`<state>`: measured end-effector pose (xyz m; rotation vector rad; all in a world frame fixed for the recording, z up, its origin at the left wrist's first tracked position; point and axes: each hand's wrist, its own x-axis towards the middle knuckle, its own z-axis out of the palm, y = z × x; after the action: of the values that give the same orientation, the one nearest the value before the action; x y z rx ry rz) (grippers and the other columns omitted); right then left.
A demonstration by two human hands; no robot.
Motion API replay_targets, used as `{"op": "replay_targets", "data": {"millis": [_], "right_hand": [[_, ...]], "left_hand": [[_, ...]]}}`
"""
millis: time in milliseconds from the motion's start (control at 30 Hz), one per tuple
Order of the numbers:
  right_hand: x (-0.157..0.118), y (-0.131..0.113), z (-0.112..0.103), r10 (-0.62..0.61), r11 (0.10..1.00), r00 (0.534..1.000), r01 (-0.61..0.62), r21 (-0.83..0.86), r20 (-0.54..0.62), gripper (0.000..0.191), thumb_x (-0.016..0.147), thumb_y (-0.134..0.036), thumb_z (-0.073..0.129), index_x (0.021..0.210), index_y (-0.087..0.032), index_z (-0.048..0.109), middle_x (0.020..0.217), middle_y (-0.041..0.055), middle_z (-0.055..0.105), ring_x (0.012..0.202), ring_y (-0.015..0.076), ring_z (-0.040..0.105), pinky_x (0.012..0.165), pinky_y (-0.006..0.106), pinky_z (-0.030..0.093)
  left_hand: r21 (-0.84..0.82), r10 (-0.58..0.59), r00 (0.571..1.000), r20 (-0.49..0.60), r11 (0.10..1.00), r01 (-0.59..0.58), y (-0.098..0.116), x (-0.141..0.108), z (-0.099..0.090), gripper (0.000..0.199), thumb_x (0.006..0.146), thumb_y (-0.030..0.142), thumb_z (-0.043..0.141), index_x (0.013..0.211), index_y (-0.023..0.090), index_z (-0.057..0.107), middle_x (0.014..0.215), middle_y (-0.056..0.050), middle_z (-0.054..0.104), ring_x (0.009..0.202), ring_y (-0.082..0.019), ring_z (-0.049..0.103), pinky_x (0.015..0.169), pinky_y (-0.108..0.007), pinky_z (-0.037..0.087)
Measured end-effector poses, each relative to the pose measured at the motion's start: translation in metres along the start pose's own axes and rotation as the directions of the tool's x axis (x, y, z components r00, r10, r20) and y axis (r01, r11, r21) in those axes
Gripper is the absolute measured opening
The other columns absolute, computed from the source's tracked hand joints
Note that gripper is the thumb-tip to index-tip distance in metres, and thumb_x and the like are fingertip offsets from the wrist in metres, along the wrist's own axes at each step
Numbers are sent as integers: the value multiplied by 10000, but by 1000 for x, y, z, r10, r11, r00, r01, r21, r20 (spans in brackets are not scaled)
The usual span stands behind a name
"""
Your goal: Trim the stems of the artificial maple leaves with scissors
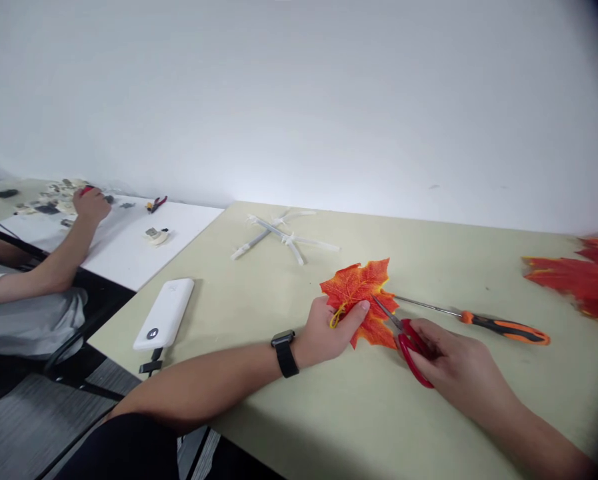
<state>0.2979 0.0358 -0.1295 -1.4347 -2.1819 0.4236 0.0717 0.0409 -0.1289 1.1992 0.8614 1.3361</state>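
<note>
An orange-red artificial maple leaf (355, 283) with yellow edges is pinched in my left hand (333, 331), the thumb lying across its middle. A small yellow loop of cord (337, 316) shows by the fingers. My right hand (453, 363) grips red-handled scissors (413, 353). Their pointed blades reach the leaf's right side, just beyond my left thumb; whether they cut into it I cannot tell. Behind the scissors lies a screwdriver (503, 328) with an orange and black handle, its shaft tip close to the leaf.
Translucent sticks (283, 237) lie crossed at the back. A white power bank (165, 313) with a cable sits at the left edge. More red leaves (583, 277) are at the far right. On the adjoining table are pliers (157, 204), small parts, and another person's hand (93, 205).
</note>
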Motion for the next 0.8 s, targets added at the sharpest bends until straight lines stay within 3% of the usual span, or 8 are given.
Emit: {"op": "replay_targets", "data": {"millis": [367,567,800], "right_hand": [[-3,10,6,-2,1000,1000,2,-29,-15,258,937,-477,558,1052,-263,644,696,-5,657,541,165,570,532,275,459],[-3,7,9,16,1000,999,-16,15,-52,315,923,-496,567,1117,-255,624,875,45,735,618,184,643,585,297,514],[2,16,10,-29,1000,999,30,3,-38,334,933,-493,564,1166,-257,606,955,57,762,733,217,720,612,309,559]], "left_hand": [[45,38,999,-9,998,-37,-3,1,0,350,958,492,666,939,147,721,905,-83,731,833,-184,676,816,-314,579],[60,46,999,-2,997,-46,-3,1,0,346,967,472,661,920,134,724,753,-58,675,783,-185,664,791,-321,575],[113,62,998,-2,992,-61,-8,-1,-2,356,964,497,659,919,147,708,872,-80,737,832,-190,683,792,-310,574]]}}
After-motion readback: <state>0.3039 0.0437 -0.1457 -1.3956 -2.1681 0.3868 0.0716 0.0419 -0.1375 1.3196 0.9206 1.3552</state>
